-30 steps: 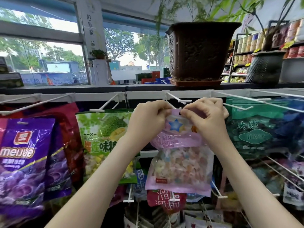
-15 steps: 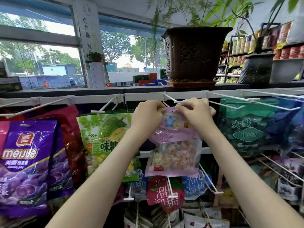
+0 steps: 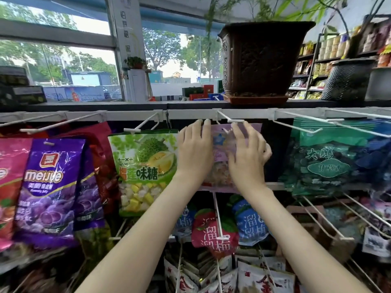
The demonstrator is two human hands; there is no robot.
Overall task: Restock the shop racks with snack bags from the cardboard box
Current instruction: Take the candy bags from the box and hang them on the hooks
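The pink snack bag [image 3: 221, 144] is hanging on the top row of the rack, its upper edge sitting up at the white wire hook [image 3: 231, 121]; whether the hook is passing fully through the hang hole is too small to tell. Both hands are lying flat against it. The left hand [image 3: 194, 151] is pressing along its left edge with fingers straight and pointing up, and the right hand [image 3: 246, 155] is covering its right half with fingers spread. Neither grip is closing on the bag, so both are open and only touching it.

This bag is, in my judgement, as good as placed, with the hands merely settling it straight. Just beside it on the left a green durian candy bag [image 3: 146, 166] is hanging, and farther left purple jelly bags [image 3: 48, 187]; to the right dark green bags [image 3: 325, 161] are filling their hooks. Below, red and blue bags [image 3: 213, 235] are hanging on lower pegs. The cardboard box is not showing, so how many bags are waiting cannot be told.
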